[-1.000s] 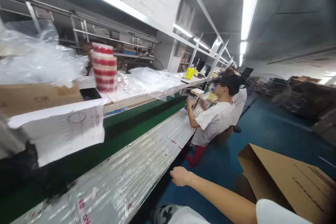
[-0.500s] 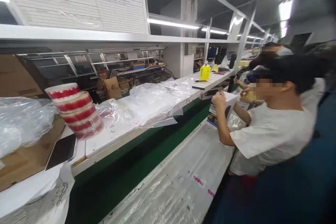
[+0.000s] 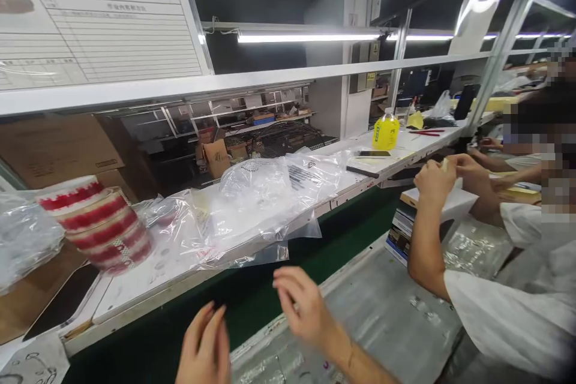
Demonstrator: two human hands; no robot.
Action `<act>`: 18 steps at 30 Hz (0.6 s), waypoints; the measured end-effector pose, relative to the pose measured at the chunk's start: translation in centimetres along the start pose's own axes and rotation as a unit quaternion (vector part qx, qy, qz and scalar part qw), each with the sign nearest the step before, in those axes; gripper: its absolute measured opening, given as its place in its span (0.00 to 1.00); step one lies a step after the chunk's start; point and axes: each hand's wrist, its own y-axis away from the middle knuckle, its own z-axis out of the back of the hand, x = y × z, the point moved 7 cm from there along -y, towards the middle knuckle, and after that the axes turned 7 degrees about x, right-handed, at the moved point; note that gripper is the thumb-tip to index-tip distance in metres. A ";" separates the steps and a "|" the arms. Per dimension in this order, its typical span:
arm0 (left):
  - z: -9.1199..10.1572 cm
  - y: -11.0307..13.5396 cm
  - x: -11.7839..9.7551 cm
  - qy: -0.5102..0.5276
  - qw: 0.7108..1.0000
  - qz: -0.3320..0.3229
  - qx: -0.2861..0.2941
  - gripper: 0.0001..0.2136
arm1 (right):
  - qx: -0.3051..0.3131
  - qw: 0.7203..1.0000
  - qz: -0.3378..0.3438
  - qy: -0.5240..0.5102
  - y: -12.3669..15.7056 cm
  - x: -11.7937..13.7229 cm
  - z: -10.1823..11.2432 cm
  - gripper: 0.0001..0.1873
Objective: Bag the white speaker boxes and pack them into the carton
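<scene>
My left hand is raised at the bottom of the view, over the green gap in front of the shelf. Its fingers are apart and hold nothing. To its right, my right hand hangs over the near edge of the plastic-covered bench, fingers slightly curled and apart, with nothing in them. Clear plastic bags lie on the white shelf beyond both hands, not touched by them. Leaning rolls of red-and-white tape stand at the left.
A co-worker's hands are at a printed box on the right of the bench. A bottle of yellow liquid stands on the shelf. A phone lies beside the tape. Cardboard boxes sit behind at left.
Both my hands have come into view from below. The view has shifted right and nearer the co-worker, whose hands are now together above the box.
</scene>
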 end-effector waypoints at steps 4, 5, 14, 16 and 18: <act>-7.4 -8.7 -9.0 -0.121 0.970 -0.202 0.061 0.16 | -0.027 0.995 0.028 0.087 -10.7 -3.7 3.8 0.17; -8.8 -10.4 -10.2 -0.151 0.962 -0.218 0.069 0.16 | 0.034 0.991 0.026 0.127 -13.3 -4.8 3.5 0.21; -11.7 -15.9 -7.7 -0.220 0.962 -0.069 0.149 0.17 | 0.360 0.886 0.034 0.290 -19.6 -11.1 -1.9 0.21; -11.4 -16.8 -7.2 -0.213 0.958 -0.065 0.178 0.14 | 0.349 0.892 0.026 0.288 -19.8 -11.4 -2.2 0.16; -10.9 -17.8 -6.7 -0.202 0.957 -0.057 0.202 0.13 | 0.334 0.902 0.009 0.274 -20.4 -11.8 -2.0 0.15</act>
